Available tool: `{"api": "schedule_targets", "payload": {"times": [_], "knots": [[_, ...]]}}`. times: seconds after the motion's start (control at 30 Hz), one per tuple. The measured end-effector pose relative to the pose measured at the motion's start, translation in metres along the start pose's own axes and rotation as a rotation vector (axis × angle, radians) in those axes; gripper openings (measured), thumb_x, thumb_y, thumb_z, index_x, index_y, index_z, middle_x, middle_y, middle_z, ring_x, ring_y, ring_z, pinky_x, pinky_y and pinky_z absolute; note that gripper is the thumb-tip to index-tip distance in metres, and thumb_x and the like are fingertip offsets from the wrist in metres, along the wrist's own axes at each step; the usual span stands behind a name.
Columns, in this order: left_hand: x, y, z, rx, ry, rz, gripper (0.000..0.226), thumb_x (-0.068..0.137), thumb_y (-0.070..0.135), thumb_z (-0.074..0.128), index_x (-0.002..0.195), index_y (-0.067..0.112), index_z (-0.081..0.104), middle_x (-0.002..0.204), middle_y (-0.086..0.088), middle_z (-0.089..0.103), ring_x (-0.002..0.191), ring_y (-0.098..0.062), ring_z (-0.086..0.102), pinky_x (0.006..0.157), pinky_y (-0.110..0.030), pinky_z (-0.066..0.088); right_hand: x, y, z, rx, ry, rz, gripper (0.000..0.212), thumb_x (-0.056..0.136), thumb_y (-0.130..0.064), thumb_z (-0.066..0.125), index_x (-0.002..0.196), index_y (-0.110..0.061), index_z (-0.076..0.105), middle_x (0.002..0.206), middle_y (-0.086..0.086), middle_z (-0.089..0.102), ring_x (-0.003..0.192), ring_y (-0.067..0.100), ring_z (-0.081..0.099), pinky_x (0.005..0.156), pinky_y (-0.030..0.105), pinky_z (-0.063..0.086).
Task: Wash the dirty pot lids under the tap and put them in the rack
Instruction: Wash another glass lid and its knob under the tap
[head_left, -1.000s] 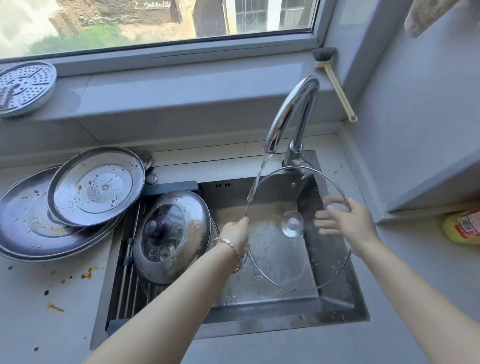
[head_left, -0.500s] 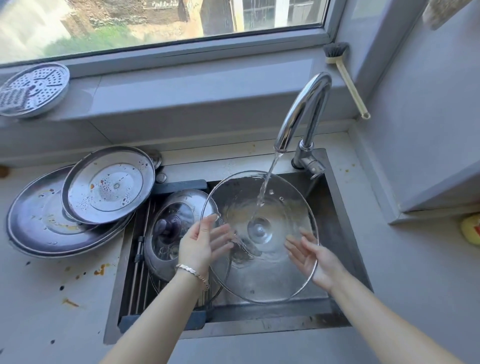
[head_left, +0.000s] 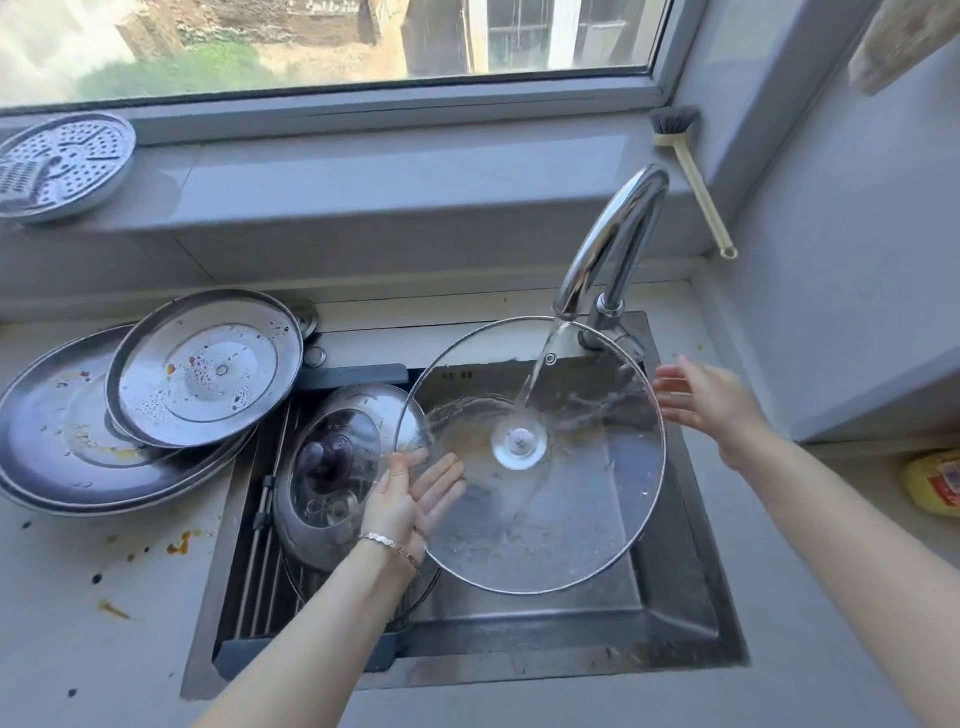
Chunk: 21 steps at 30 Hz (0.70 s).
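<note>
so the right hand (head_left: 711, 402) has slid up the glass lid (head_left: 582, 509) rim, left hand (head_left: 410, 499) stays low, both flat and open, still mid-rinse under the tap (head_left: 613, 234)

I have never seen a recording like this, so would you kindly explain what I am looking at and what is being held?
There is no machine here: a person wears a camera on the head, looking down at their own two bare hands. The left hand and right hand, fingers straight, support a large round clear glass lid at opposite edges under water running from the curved chrome tap over the steel sink. In the sink's left part, a domed steel lid with a dark knob rests on a rod rack. On the grey counter to the left lie two stained round steel lids, the smaller on the larger. A perforated metal disc lies on the windowsill.
</note>
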<state>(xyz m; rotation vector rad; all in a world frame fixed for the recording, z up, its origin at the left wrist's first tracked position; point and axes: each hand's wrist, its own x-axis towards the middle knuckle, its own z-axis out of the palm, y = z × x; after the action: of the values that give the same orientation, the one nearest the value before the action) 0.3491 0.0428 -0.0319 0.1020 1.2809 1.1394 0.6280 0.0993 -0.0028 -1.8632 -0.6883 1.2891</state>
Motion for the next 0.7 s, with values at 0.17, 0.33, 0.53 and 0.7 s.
{"api": "schedule_targets", "payload": {"times": [0.17, 0.33, 0.53, 0.7], "knots": [[-0.001, 0.007, -0.005, 0.142, -0.009, 0.032, 0.031, 0.099, 0.028, 0.032, 0.090, 0.004, 0.051, 0.063, -0.013, 0.071, 0.053, -0.018, 0.070, 0.046, -0.027, 0.057, 0.018, 0.009, 0.024, 0.174, -0.132, 0.138, 0.007, 0.096, -0.003, 0.041, 0.095, -0.003, 0.048, 0.091, 0.030, 0.051, 0.086, 0.032, 0.060, 0.094, 0.035, 0.048], [-0.007, 0.024, -0.011, 0.307, 0.006, 0.086, 0.030, 0.100, 0.026, 0.033, 0.088, 0.005, 0.053, 0.077, -0.021, 0.066, 0.051, -0.017, 0.069, 0.048, -0.029, 0.056, 0.033, 0.008, 0.047, 0.415, -0.081, 0.190, 0.019, 0.094, 0.005, 0.035, 0.113, 0.008, 0.040, 0.111, 0.024, 0.046, 0.124, 0.035, 0.045, 0.096, 0.041, 0.043], [-0.013, 0.031, -0.013, 0.378, 0.063, 0.128, 0.031, 0.100, 0.025, 0.034, 0.084, 0.007, 0.054, 0.081, -0.021, 0.064, 0.048, -0.015, 0.068, 0.048, -0.026, 0.056, 0.034, -0.010, 0.055, 0.381, -0.109, 0.204, 0.031, 0.092, 0.009, 0.034, 0.122, 0.008, 0.041, 0.130, 0.028, 0.045, 0.124, 0.038, 0.047, 0.093, 0.041, 0.045], [-0.018, 0.034, -0.009, 0.414, 0.098, 0.139, 0.029, 0.100, 0.024, 0.035, 0.084, 0.007, 0.052, 0.078, -0.021, 0.062, 0.045, -0.014, 0.066, 0.045, -0.026, 0.054, 0.006, -0.002, 0.046, -0.364, -0.166, 0.059, 0.031, 0.091, -0.002, 0.047, 0.119, -0.003, 0.059, 0.122, 0.018, 0.059, 0.113, 0.032, 0.055, 0.098, 0.041, 0.045]]}}
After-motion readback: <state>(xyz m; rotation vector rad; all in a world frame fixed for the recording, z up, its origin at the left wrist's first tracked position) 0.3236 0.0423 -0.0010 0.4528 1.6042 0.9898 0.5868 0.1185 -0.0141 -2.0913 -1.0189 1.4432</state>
